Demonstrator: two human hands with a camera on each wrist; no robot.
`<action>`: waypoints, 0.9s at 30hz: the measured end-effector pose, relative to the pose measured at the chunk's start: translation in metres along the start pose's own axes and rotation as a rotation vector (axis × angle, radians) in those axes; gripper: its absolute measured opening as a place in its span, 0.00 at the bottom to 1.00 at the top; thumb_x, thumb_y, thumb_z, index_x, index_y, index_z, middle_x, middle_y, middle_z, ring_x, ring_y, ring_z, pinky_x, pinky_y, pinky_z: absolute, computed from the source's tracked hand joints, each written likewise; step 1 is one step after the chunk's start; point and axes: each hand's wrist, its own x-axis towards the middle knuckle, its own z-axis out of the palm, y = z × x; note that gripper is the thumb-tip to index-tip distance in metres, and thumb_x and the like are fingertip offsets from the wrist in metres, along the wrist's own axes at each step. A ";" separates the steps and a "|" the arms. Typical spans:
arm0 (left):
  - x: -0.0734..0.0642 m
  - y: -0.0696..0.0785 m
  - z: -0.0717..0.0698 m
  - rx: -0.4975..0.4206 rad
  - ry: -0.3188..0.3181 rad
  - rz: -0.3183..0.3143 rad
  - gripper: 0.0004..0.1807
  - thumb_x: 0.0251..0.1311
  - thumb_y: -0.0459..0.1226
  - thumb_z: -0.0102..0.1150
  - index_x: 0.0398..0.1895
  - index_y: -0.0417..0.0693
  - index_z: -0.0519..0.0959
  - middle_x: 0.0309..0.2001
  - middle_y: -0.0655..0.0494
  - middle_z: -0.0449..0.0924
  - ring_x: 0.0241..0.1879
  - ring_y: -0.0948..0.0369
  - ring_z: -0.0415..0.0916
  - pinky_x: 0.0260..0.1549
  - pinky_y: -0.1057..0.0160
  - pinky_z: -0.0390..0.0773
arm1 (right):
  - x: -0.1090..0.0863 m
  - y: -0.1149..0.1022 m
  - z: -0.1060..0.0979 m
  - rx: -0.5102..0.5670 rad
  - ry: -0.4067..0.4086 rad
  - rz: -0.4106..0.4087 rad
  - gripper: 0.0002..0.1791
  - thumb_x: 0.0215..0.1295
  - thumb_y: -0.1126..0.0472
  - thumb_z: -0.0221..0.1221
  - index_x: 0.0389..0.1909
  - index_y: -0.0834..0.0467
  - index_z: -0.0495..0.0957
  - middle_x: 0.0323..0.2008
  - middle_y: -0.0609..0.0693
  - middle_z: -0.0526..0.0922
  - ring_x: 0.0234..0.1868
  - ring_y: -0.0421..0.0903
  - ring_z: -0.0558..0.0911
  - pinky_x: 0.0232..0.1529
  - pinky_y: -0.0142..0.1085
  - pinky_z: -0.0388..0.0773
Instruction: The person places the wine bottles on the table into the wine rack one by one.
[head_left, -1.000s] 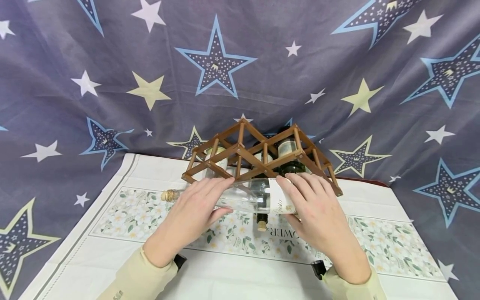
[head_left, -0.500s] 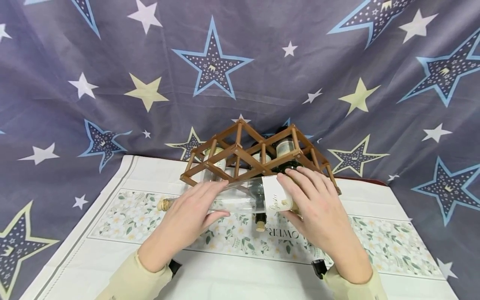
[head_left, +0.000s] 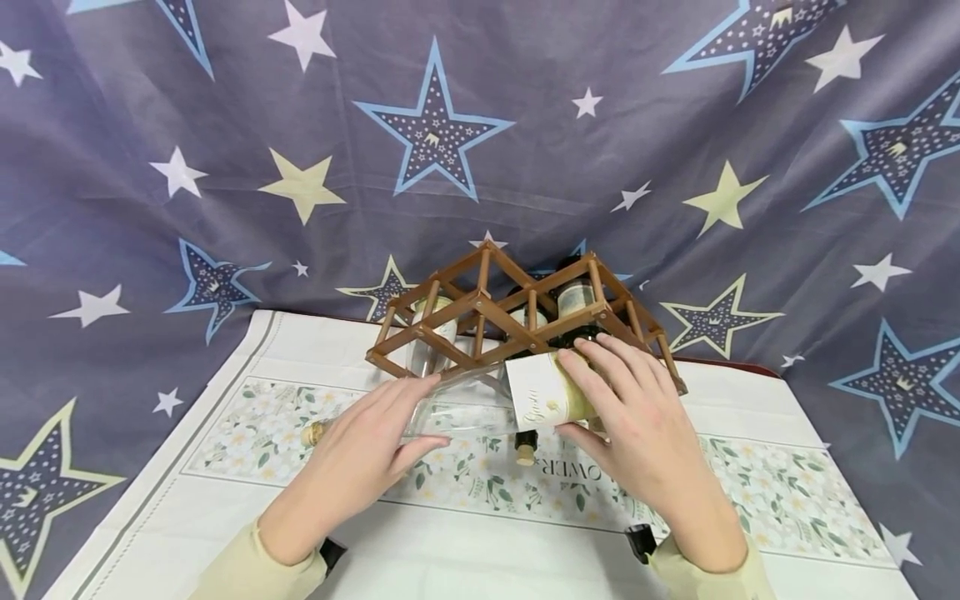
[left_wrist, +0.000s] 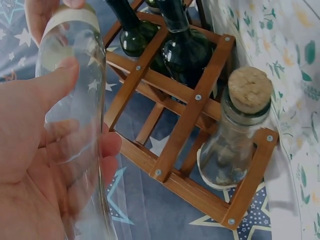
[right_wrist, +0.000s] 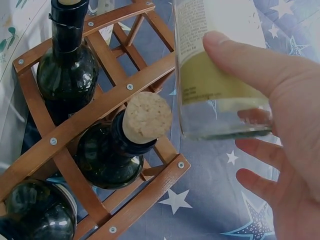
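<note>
Both hands hold a clear glass bottle (head_left: 468, 408) lying sideways in front of a wooden wine rack (head_left: 506, 319). Its corked neck points left and slightly toward the person. My left hand (head_left: 367, 454) curls round the neck and shoulder, hiding part of them; its thumb lies along the glass (left_wrist: 82, 105) in the left wrist view. At the base end, my right hand (head_left: 637, 425) grips the bottle over its white and yellow-green label (head_left: 536, 392). In the right wrist view the right thumb presses the label (right_wrist: 205, 70), with fingers on the other side.
The rack holds another clear corked bottle (left_wrist: 225, 155) at its left end. Several dark green bottles (right_wrist: 67, 75) fill other slots, one corked neck (head_left: 526, 450) pointing toward the person. A floral tablecloth (head_left: 480, 542) lies beneath; a star-patterned curtain (head_left: 525, 200) hangs behind.
The bottle's neck end has swung left and toward the person, and its label now shows further left. My left hand has shifted left and down with it; the right hand stays nearly in place.
</note>
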 end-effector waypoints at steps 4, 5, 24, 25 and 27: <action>-0.005 -0.002 0.000 0.005 -0.004 -0.020 0.40 0.69 0.52 0.70 0.77 0.43 0.70 0.65 0.50 0.80 0.63 0.51 0.79 0.58 0.47 0.82 | -0.001 0.001 -0.001 0.010 0.029 -0.006 0.49 0.53 0.49 0.80 0.76 0.57 0.73 0.70 0.59 0.76 0.72 0.64 0.71 0.70 0.60 0.66; -0.007 -0.003 0.000 0.009 -0.007 -0.026 0.40 0.69 0.53 0.69 0.77 0.44 0.69 0.65 0.50 0.80 0.63 0.51 0.79 0.58 0.47 0.82 | -0.001 0.002 -0.001 0.012 0.033 -0.007 0.49 0.53 0.49 0.79 0.76 0.57 0.72 0.70 0.59 0.76 0.72 0.64 0.71 0.70 0.60 0.65; -0.028 -0.011 -0.008 0.020 -0.046 -0.118 0.39 0.70 0.51 0.69 0.78 0.47 0.68 0.67 0.50 0.79 0.63 0.49 0.80 0.57 0.43 0.82 | -0.009 0.012 -0.003 0.034 0.123 0.011 0.35 0.80 0.36 0.52 0.74 0.57 0.75 0.67 0.60 0.79 0.69 0.65 0.74 0.65 0.64 0.69; -0.029 -0.012 -0.008 0.021 -0.045 -0.123 0.39 0.69 0.51 0.70 0.78 0.48 0.68 0.67 0.50 0.79 0.62 0.49 0.80 0.56 0.43 0.82 | -0.010 0.013 -0.004 0.032 0.120 0.016 0.35 0.80 0.36 0.52 0.74 0.57 0.75 0.67 0.60 0.79 0.69 0.65 0.74 0.65 0.63 0.69; -0.032 -0.013 -0.009 0.028 -0.041 -0.130 0.39 0.69 0.51 0.70 0.78 0.48 0.68 0.65 0.50 0.80 0.60 0.49 0.81 0.55 0.43 0.83 | -0.013 0.016 -0.006 0.023 0.104 0.027 0.36 0.81 0.35 0.51 0.75 0.57 0.74 0.67 0.61 0.78 0.69 0.65 0.73 0.66 0.63 0.69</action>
